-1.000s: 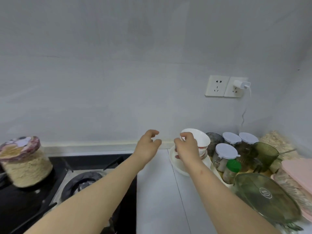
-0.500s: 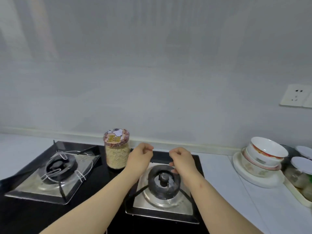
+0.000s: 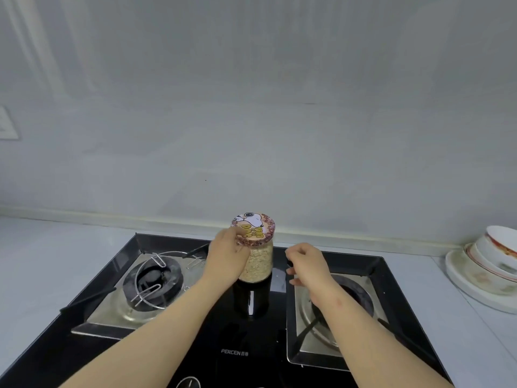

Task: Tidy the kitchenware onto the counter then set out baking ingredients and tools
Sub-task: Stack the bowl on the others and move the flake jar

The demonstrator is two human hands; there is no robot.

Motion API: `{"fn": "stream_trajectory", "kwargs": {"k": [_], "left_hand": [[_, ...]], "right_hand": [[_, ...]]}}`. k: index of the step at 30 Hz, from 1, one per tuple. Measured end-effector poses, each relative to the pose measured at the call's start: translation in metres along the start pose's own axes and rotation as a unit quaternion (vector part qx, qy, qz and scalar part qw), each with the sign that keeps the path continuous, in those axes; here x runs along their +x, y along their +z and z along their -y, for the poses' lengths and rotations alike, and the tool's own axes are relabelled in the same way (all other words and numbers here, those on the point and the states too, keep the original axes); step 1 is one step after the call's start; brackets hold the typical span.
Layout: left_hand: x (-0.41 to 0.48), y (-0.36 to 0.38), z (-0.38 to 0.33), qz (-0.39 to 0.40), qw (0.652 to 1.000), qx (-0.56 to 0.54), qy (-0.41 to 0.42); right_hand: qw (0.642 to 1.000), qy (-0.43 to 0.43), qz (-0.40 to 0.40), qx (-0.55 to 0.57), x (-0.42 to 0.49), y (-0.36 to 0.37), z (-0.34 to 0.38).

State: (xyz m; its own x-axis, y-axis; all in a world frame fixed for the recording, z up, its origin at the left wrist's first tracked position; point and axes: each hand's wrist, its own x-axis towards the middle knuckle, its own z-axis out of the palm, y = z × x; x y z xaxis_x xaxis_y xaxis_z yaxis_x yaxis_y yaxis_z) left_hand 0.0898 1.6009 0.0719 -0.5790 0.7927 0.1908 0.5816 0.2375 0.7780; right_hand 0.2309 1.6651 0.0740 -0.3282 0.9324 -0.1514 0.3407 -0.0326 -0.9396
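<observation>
A glass jar of pale grain point(image 3: 256, 261) with a cartoon-printed lid stands on the black glass hob point(image 3: 251, 326), between the two burners. My left hand point(image 3: 225, 260) grips the jar's left side just under the lid. My right hand point(image 3: 306, 266) hovers a little to the right of the jar, fingers loosely curled, holding nothing. Stacked white bowls point(image 3: 495, 253) sit on a white plate point(image 3: 472, 287) on the counter at the far right.
The left burner point(image 3: 152, 281) carries a wire pan support; the right burner point(image 3: 347, 301) lies partly under my right forearm. White counter point(image 3: 42, 261) stretches left and right of the hob. A grey wall runs along the back.
The view swung left from the bowls to the hob. My right hand let go of the bowl stack. My left hand reached the jar and took hold of it.
</observation>
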Motion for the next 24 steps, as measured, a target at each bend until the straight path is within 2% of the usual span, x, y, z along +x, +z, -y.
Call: {"fn": "stream_trajectory", "kwargs": {"k": [2, 7, 11, 13, 19, 24], "left_hand": [[0.017, 0.000, 0.007, -0.001, 0.999, 0.048, 0.023], [0.059, 0.002, 0.007, 0.031, 0.993, 0.113, 0.005], [0.084, 0.018, 0.003, 0.138, 0.971, 0.195, 0.002], [0.090, 0.026, 0.002, 0.157, 0.961, 0.227, 0.005], [0.093, 0.029, 0.004, 0.124, 0.966, 0.226, 0.026], [0.085, 0.019, 0.002, 0.187, 0.950, 0.242, 0.065]], "right_hand": [[1.000, -0.001, -0.009, -0.005, 0.010, 0.006, 0.002], [1.000, 0.015, -0.016, -0.013, 0.037, 0.014, 0.001], [0.999, 0.032, -0.022, -0.012, 0.054, 0.019, -0.005], [0.999, 0.032, -0.030, -0.003, 0.060, 0.021, -0.008], [0.998, 0.031, -0.049, 0.019, 0.064, 0.024, -0.012], [0.998, 0.026, -0.049, 0.019, 0.058, 0.022, -0.013]]}}
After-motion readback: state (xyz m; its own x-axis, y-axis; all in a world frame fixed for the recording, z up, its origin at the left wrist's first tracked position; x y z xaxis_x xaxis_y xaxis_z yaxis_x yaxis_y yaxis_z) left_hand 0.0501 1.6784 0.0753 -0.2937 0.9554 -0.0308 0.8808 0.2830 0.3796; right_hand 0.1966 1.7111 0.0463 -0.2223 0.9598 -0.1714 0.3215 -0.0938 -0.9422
